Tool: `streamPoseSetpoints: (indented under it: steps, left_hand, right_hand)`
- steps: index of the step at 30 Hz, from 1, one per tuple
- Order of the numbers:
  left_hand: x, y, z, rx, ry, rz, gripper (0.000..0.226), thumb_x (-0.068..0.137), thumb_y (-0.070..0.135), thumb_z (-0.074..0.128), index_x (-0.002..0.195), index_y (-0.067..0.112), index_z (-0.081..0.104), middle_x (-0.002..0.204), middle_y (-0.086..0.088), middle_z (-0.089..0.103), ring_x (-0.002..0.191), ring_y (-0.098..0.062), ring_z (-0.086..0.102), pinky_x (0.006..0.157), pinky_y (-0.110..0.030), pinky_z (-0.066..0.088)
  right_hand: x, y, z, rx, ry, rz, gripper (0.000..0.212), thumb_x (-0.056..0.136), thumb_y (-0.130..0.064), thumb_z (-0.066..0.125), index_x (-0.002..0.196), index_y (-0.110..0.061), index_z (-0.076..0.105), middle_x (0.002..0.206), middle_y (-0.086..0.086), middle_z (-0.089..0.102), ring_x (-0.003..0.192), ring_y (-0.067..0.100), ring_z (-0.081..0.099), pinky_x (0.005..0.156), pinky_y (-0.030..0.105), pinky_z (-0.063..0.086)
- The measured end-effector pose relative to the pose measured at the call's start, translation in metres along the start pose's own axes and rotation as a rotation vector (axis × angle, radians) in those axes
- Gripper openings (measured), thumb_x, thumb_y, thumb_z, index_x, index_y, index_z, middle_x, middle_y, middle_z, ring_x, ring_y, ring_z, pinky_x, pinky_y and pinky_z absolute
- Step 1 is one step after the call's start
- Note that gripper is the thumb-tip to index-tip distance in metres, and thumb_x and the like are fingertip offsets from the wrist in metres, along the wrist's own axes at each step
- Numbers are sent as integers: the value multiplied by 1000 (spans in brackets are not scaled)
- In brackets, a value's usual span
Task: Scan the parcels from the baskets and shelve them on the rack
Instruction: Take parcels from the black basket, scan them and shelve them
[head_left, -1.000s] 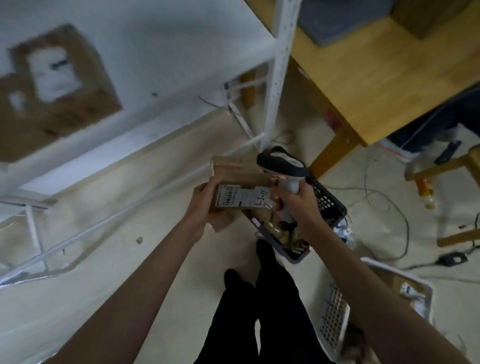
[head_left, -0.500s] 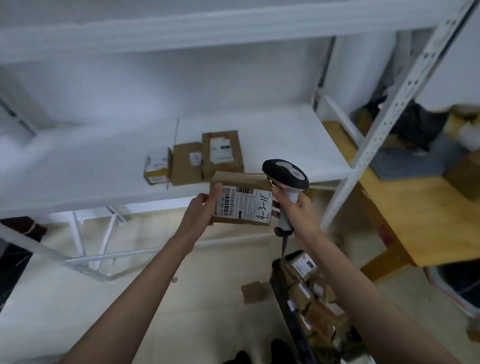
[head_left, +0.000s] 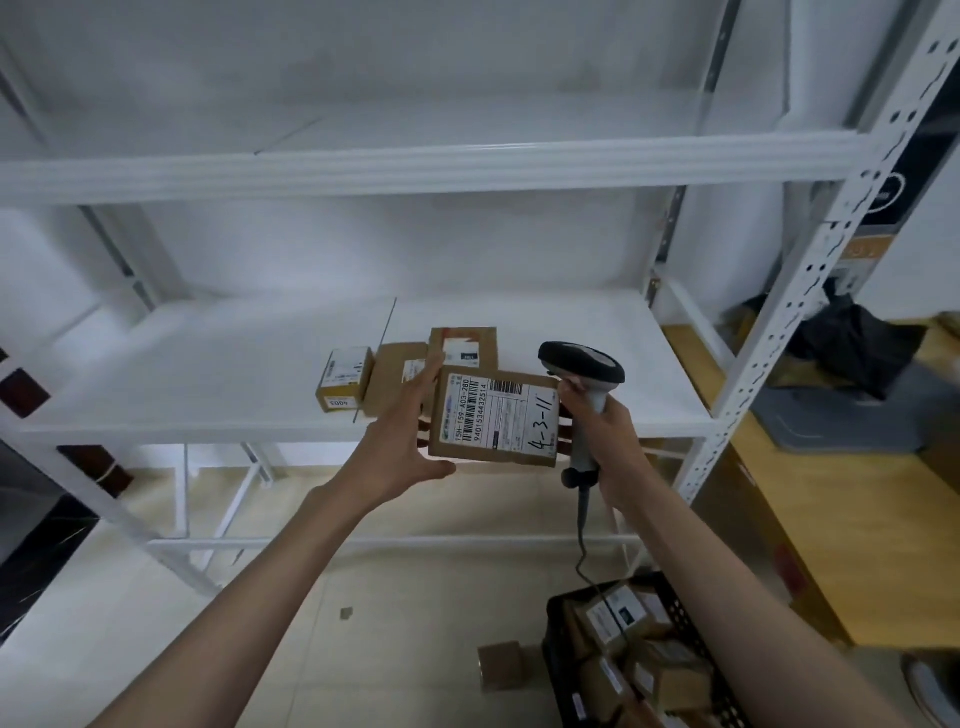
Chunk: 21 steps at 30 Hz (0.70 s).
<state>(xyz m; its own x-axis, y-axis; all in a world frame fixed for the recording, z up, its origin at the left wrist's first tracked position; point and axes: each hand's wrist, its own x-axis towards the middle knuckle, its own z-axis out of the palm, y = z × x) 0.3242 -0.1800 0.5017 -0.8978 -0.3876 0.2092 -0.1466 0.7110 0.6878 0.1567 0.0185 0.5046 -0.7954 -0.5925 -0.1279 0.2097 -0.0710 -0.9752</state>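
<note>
A brown cardboard parcel (head_left: 496, 418) with a white barcode label and handwritten "4-3-11" is held in front of the white rack's middle shelf (head_left: 208, 374). My left hand (head_left: 410, 441) holds its left edge, fingers along the side and thumb under the bottom. My right hand (head_left: 597, 426) grips the handle of a grey and black barcode scanner (head_left: 582, 364) and touches the parcel's right edge. Three small parcels (head_left: 410, 371) stand together on the shelf just behind. A black basket (head_left: 691, 623) full of parcels sits on the floor at lower right.
The white metal rack has an upper shelf (head_left: 415, 166) and a perforated upright (head_left: 810, 270) at right. A wooden table (head_left: 841, 519) stands right of the rack. A loose small box (head_left: 501, 665) lies on the floor beside the basket. The scanner cable hangs down to the basket.
My view has tilted up from the floor and baskets to the rack. Both hands have lifted the parcel and scanner to the height of the middle shelf, close to the three parcels.
</note>
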Motion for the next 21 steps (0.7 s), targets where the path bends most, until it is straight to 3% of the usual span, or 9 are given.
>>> streamPoseSetpoints:
  steps: [2,4,6,9,11,15,18,21]
  left_hand:
    - [2,5,7,-12,30,1,122,66,15,92,152,54,15,149,22,38,103,-7,65,75,-24,60]
    - [4,13,12,-9,48,16,113,63,25,90,147,57,21,137,36,42,94,1,65,66,-16,56]
    - [5,19,17,15,58,35,109,58,35,87,143,57,24,128,41,43,96,4,63,67,-13,54]
    - [8,23,28,11,86,20,111,57,29,90,147,47,26,135,25,48,114,-2,58,89,-29,57]
    - [9,26,35,20,112,15,112,58,24,91,148,41,27,136,19,50,118,-4,57,95,-35,56]
    - [11,31,35,45,125,0,109,59,20,90,146,44,29,129,21,55,115,-1,59,88,-25,55]
    - [14,31,21,122,75,-8,111,59,18,91,146,44,27,124,20,55,107,-1,62,78,-24,56]
    - [18,29,2,269,17,-3,109,63,10,89,146,39,24,133,8,53,107,-9,62,81,-25,57]
  right_hand:
    - [0,-1,-9,15,-19,4,25,102,-33,59,114,-12,65,101,9,79,88,29,77,66,35,60]
    - [0,-2,-19,18,-30,12,26,102,-32,59,115,-10,65,99,8,79,88,29,77,65,34,61]
    - [1,-2,-27,28,-35,20,26,102,-32,59,115,-10,65,100,8,79,88,29,77,65,34,60]
    - [1,-1,-38,52,-17,2,23,102,-29,60,114,-10,67,99,7,79,88,24,77,63,30,60]
    - [3,-2,-44,13,9,-23,22,101,-29,62,115,-13,66,100,4,79,90,19,77,66,29,62]
    - [6,-4,-57,-172,0,-118,26,97,-28,68,117,-11,63,97,5,75,84,18,73,73,34,62]
    - [5,-6,-62,-352,-128,-215,21,94,-25,72,108,-12,66,80,-1,73,63,15,64,61,30,57]
    - [1,-9,-53,-526,-248,-299,25,89,-24,78,109,-16,65,91,-3,73,72,13,66,62,27,57]
